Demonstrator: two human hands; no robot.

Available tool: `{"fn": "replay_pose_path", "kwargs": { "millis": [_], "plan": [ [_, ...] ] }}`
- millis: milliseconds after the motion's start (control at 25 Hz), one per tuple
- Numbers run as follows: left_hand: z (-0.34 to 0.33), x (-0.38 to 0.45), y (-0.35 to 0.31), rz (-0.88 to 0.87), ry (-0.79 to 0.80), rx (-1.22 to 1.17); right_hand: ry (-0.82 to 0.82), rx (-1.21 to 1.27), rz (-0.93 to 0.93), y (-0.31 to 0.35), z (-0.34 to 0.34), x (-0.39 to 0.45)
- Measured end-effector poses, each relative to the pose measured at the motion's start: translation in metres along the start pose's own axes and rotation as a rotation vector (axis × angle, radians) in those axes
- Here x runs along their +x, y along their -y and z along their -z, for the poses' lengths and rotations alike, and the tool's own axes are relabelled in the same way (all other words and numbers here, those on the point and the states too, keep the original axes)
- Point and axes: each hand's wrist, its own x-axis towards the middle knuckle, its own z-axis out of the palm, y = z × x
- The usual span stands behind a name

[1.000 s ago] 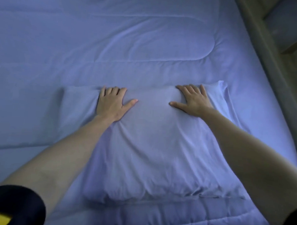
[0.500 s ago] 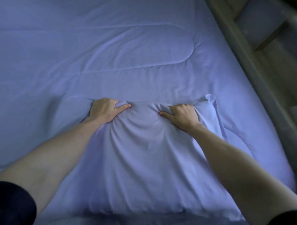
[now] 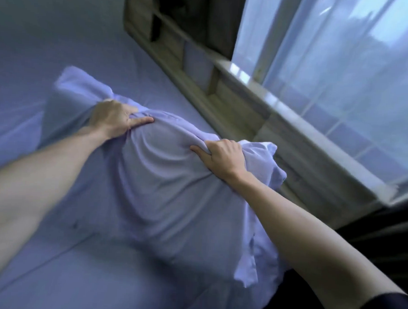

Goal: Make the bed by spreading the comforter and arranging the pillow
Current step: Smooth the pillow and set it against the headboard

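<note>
— Where's the pillow point(image 3: 164, 183) rn?

— In both my hands, over the bed, near the side w/ the wooden frame point(image 3: 224, 103) and the window point(image 3: 342, 78). Looks lifted at the far edge, its near end hanging down toward me.

— Grip?

— Left hand point(image 3: 113, 120) has fingers curled into the far edge, cloth bunched up, thumb lying along the front. Right hand point(image 3: 224, 157) same thing further right: fingers dug in, thumb out flat. Fabric pulled taut btwn them, loose pillowcase corner sticking out past my right hand.

— Comforter?

— Comforter point(image 3: 53, 253) lies spread flat on the bed under the pillow, stitch lines showing at the near left. Pic's blurry.
</note>
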Motion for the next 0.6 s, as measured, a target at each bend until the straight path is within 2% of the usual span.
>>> {"fn": "replay_pose_path", "kwargs": {
  "millis": [200, 400, 480, 600],
  "plan": [
    [0.0, 0.135, -0.111, -0.206, -0.12, -0.019, -0.244, -0.114, -0.14, -0.102, 0.057, 0.024],
    [-0.042, 0.235, -0.19, -0.34, -0.217, -0.044, -0.276, -0.201, -0.301, -0.176, 0.07, 0.046],
    [-0.073, 0.259, -0.215, -0.374, -0.141, 0.079, -0.178, -0.259, -0.358, -0.199, 0.05, 0.045],
    [-0.123, 0.266, -0.236, -0.302, 0.129, 0.162, -0.057, -0.245, -0.421, -0.218, 0.024, 0.041]
  ]
}}
